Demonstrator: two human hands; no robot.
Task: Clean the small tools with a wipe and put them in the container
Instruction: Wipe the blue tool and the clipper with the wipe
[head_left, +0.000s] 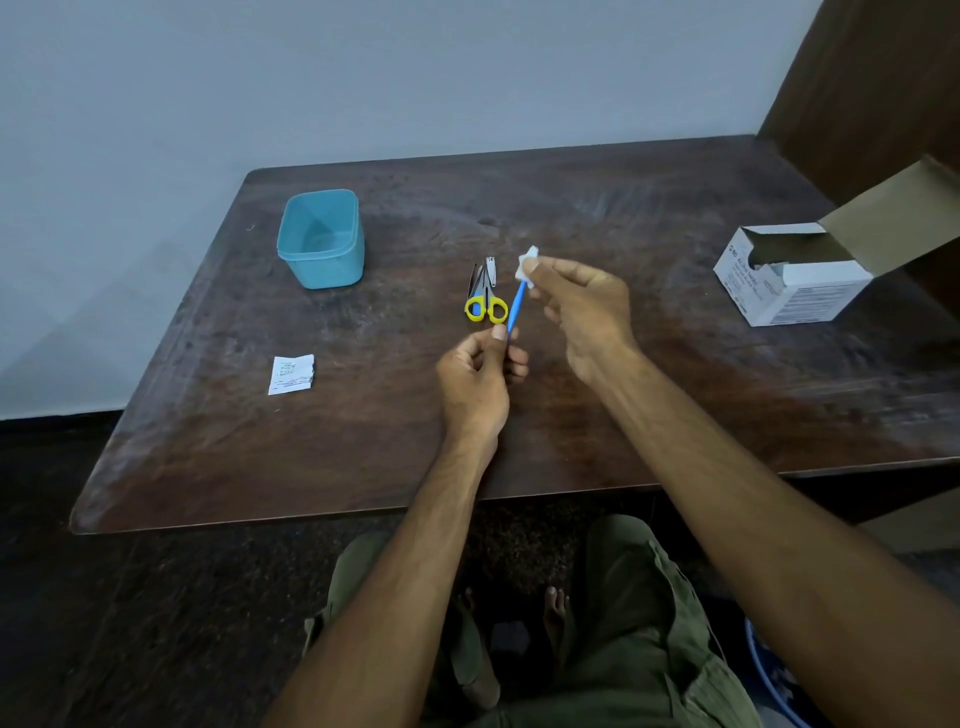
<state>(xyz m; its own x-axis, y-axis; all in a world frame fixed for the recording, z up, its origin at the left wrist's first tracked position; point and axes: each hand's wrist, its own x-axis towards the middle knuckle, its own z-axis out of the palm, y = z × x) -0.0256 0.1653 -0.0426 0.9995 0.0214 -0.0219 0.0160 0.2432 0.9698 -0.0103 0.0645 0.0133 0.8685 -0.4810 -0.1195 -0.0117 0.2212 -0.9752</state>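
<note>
Centrally, above the worktop (571, 415), the left hand (475, 382) pinches the lower end of a blue tool (516, 306); the right hand (582, 306) presses a white wipe (528, 262) around its upper tip. Scissors (484, 301) and a nail clipper (490, 270) lie just at 9 o'clock of the tool. Container (322, 239): 10 o'clock, well apart, holding nothing visible.
</note>
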